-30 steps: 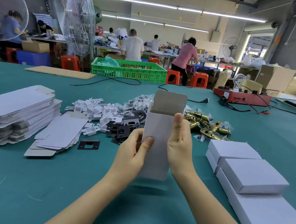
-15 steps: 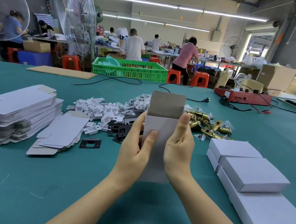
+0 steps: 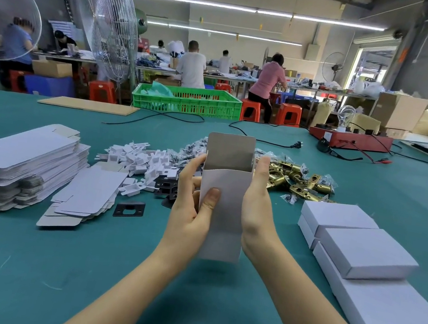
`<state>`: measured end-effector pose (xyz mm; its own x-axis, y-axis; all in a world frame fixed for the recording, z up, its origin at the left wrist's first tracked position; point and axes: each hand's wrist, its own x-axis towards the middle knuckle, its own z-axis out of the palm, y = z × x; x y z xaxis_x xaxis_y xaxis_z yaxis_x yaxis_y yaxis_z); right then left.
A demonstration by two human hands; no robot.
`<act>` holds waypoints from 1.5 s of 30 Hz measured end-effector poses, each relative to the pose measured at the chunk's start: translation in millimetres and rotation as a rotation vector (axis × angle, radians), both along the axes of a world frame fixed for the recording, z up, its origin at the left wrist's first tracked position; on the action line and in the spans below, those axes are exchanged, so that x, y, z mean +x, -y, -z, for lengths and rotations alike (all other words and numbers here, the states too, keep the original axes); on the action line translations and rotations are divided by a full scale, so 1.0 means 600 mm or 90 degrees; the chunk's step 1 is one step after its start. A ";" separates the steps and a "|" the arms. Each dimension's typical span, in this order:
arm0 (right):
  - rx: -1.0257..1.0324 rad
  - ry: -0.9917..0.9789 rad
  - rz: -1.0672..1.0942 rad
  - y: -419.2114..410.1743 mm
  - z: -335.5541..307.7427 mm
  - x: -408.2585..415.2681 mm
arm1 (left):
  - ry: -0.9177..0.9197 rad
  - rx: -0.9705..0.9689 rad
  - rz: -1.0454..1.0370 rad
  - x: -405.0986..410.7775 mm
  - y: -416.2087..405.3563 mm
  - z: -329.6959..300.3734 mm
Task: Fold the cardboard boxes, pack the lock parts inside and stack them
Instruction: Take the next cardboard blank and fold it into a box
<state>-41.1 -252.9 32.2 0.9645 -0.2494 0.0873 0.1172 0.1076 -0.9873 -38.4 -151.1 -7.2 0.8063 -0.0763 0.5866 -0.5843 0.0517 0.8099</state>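
Observation:
I hold a white cardboard box [image 3: 224, 214] upright over the green table, its top open and the far flap standing up. My left hand [image 3: 191, 208] grips its left side with the thumb on the front face. My right hand [image 3: 257, 208] holds the right side, fingers along the edge. Behind the box lie brass lock latches [image 3: 296, 180], white plastic parts [image 3: 140, 161], black plates [image 3: 167, 185] and small bagged parts [image 3: 195, 147]. One black strike plate [image 3: 129, 208] lies alone. Flat box blanks [image 3: 25, 160] are stacked at the left.
Closed white boxes [image 3: 367, 250] are stacked at the right. A second smaller pile of blanks [image 3: 87, 195] sits beside the big stack. Farther back are a black cable with plug [image 3: 294, 145], a red test device [image 3: 351, 138], a green crate [image 3: 189, 100] and people at benches.
The flat sleeve has been squeezed open into a box shape. My left hand slid up its left side and my right thumb left the front face for the right edge.

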 end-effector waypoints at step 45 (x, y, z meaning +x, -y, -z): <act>-0.004 0.247 0.046 -0.010 -0.005 -0.013 | -0.174 -0.194 0.086 -0.011 -0.006 -0.055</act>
<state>-48.9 -246.8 35.4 0.8390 -0.3139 0.4443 0.4894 0.0788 -0.8685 -45.0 -147.4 25.9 0.9300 -0.0484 0.3644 -0.3214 0.3740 0.8699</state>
